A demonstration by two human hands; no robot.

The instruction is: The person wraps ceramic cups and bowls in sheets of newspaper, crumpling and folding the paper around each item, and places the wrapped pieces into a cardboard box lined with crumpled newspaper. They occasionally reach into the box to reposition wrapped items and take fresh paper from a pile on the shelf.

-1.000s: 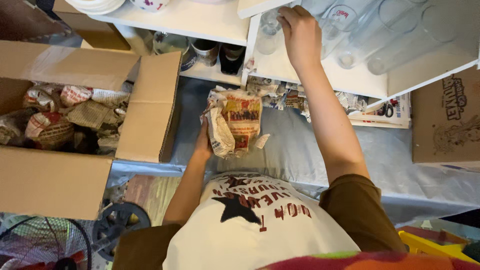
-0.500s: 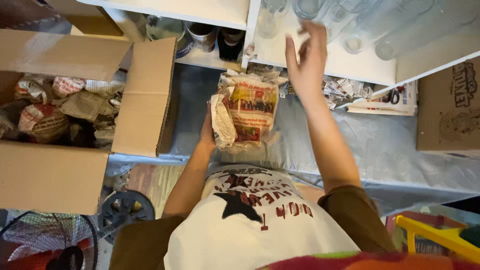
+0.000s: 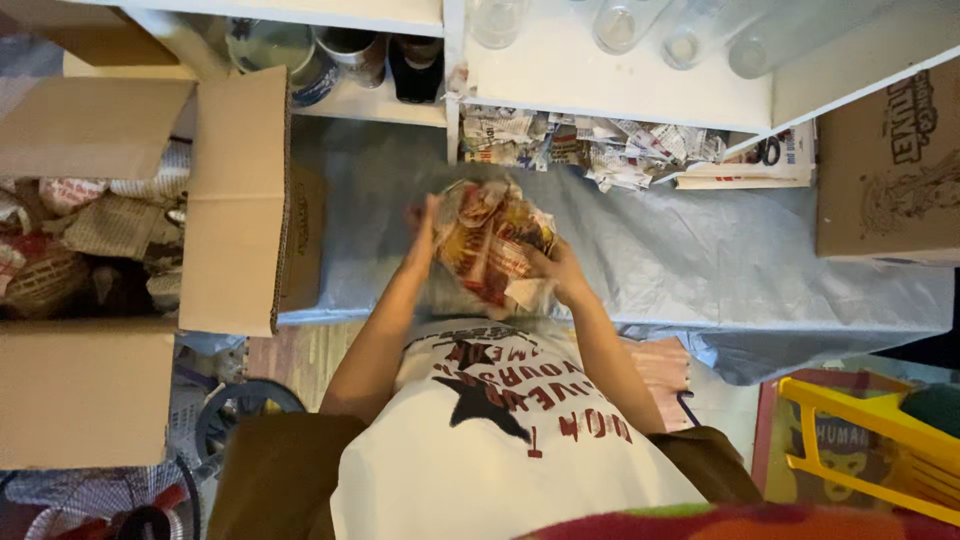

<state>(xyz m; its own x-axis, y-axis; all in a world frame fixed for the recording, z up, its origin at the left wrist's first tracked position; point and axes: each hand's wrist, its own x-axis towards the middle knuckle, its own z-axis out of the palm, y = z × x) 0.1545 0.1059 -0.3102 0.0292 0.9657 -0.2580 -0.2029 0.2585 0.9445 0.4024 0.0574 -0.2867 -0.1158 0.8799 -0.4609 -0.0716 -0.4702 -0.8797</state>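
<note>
Change since earlier frame: right hand [image 3: 556,272] has come down from the shelf and now grips the paper-wrapped bundle [image 3: 487,240]; the bundle sits higher and more crumpled than before.
Left hand [image 3: 422,222]: fingers upright and pressed flat against the left side of the bundle, palm against the paper.
Right hand: fingers curled around the lower right side of the bundle, closed on the paper.
Paper-wrapped bundle: printed paper in red, yellow and white, held between both hands above the table [image 3: 700,260], just in front of the person's chest.
Table: covered by a pale blue-grey sheet, wrinkled, bare around the hands.
Cardboard box [image 3: 230,200]: left of the hands, flaps open, with more paper-wrapped items [image 3: 70,240] inside.
White shelf unit [image 3: 600,80]: far side of the table; clear glasses [image 3: 620,25] lying on the right compartment, dark jars [image 3: 350,50] in the left one.
Crumpled newspaper [image 3: 600,145]: heaped under the shelf, far from the bundle.
Second cardboard box [image 3: 890,160]: right edge, standing on the table.
Yellow plastic frame [image 3: 860,440]: near right, on the floor.
</note>
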